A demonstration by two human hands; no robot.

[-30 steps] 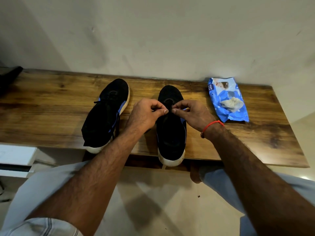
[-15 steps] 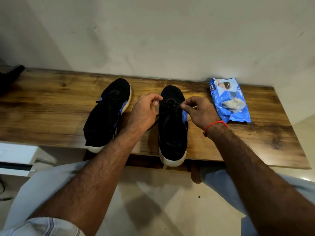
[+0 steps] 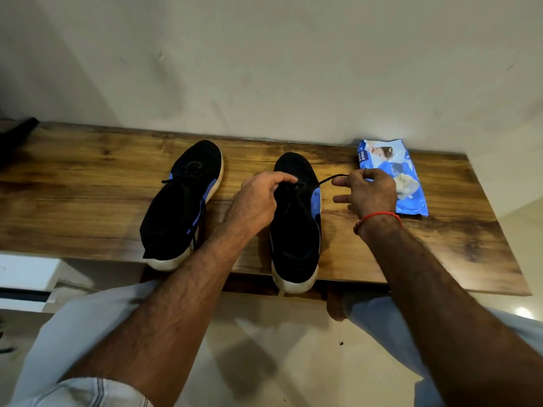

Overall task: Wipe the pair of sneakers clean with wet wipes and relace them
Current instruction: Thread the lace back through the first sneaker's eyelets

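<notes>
Under both hands stretches a long wooden bench [image 3: 88,207] set against a plain wall, carrying the pair of black sneakers. Left of the left hand's fingers lies the left sneaker [image 3: 182,201], its lace looking already threaded. Directly beneath the fingers of both hands sits the right sneaker [image 3: 295,224], heel overhanging the bench's near edge. Just beyond the right hand's fingers rests the blue pack of wet wipes [image 3: 402,183], a white wipe showing at its opening.

Relacing seems to be the step in hand. The left hand [image 3: 258,198] curls over the eyelets, thumb and forefinger pinching the lace at the knot. The right hand [image 3: 367,192] pinches the black lace [image 3: 335,178] and draws it taut to the right, its lower fingers spread loose. Next likely comes crossing and tightening, needing even tension.

Dark fabric hides the eyelets, and whether a knot has formed cannot be told.
</notes>
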